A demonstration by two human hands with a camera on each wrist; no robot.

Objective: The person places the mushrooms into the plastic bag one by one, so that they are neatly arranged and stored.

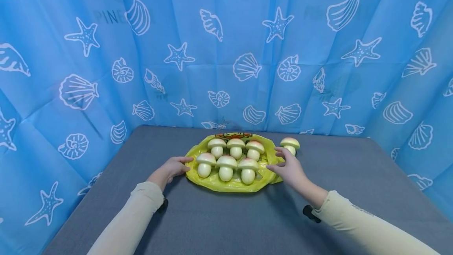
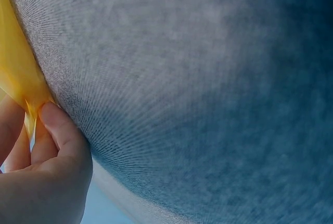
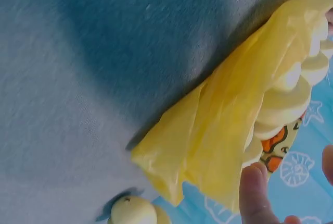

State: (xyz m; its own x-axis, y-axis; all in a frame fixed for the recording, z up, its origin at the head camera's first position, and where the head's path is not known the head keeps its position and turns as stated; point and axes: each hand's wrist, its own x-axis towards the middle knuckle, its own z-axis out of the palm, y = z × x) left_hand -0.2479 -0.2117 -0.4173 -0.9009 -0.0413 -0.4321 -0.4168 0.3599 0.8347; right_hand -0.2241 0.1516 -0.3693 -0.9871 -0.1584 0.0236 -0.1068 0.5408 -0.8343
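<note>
A yellow plastic bag (image 1: pixel 219 186) lies spread on the table with several toy mushrooms (image 1: pixel 225 168) resting in two rows on it. My left hand (image 1: pixel 173 167) pinches the bag's left edge; in the left wrist view, thumb and fingers (image 2: pixel 60 125) grip gathered yellow plastic. At the bag's right end is my right hand (image 1: pixel 290 170), its thumb and fingers apart. The right wrist view has a fingertip (image 3: pixel 255 179) right beside the bag's rim; whether it touches the plastic I cannot tell. Another toy mushroom (image 1: pixel 290 143) sits outside the bag, just beyond the right hand.
The grey cloth-covered table (image 1: pixel 226 227) extends around the bag. Behind it and at both sides hangs a blue curtain (image 1: pixel 219 74) with white shell and starfish prints. A printed strip (image 1: pixel 233 135) shows along the bag's far edge.
</note>
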